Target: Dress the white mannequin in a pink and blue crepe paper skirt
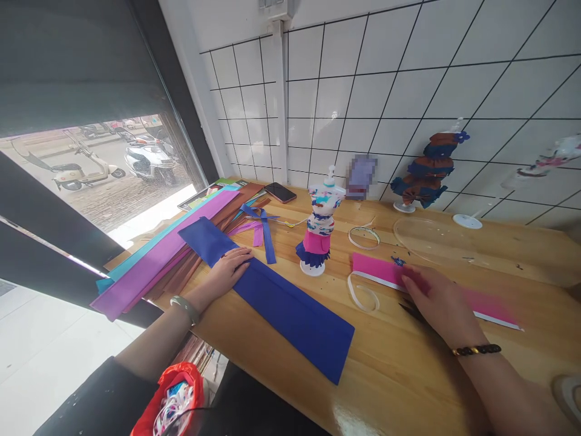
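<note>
My left hand (231, 266) lies flat with fingers stretched over a long dark blue fabric strip (295, 318) on the wooden table. My right hand (436, 297) is at a pink strip (374, 266) with a white lower edge; its thumb and fingers close over the strip, partly blurred. Dark pointed blades (411, 310), perhaps of scissors, show beneath that hand. Between the hands stands a small mannequin (324, 209) wearing a patterned top, a pink band and a blue ruffled hem. A white ribbon loop (363, 297) lies beside the pink strip.
Purple (158, 254) and brown strips lie layered at the left. Behind are a phone (280, 192), blue scraps (267, 236), a ring-shaped tape roll (364, 237) and a second dressed mannequin (424, 169). A red-lined bin (181, 393) stands below the table edge.
</note>
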The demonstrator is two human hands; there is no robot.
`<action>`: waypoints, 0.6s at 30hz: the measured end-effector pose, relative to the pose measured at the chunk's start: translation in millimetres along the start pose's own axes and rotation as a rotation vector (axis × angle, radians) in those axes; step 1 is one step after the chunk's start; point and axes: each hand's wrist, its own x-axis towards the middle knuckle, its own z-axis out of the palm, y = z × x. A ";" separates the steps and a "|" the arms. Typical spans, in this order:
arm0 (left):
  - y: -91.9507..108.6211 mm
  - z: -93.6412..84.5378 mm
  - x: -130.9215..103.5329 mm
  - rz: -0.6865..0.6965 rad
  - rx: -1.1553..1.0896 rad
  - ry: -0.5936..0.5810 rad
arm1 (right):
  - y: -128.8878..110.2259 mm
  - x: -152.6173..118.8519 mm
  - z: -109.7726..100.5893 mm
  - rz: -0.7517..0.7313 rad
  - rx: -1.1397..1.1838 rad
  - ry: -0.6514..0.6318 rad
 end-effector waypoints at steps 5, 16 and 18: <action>1.2 -1.2 -0.2 -0.002 0.013 -0.001 | -1.2 0.2 2.7 -0.029 0.014 -0.005; 2.7 -1.5 -0.6 -0.007 -0.014 0.074 | 0.2 -0.9 7.3 -0.099 0.036 0.049; 7.3 -6.5 -1.2 -0.028 -0.030 0.226 | -0.3 -1.0 8.2 -0.121 0.042 0.052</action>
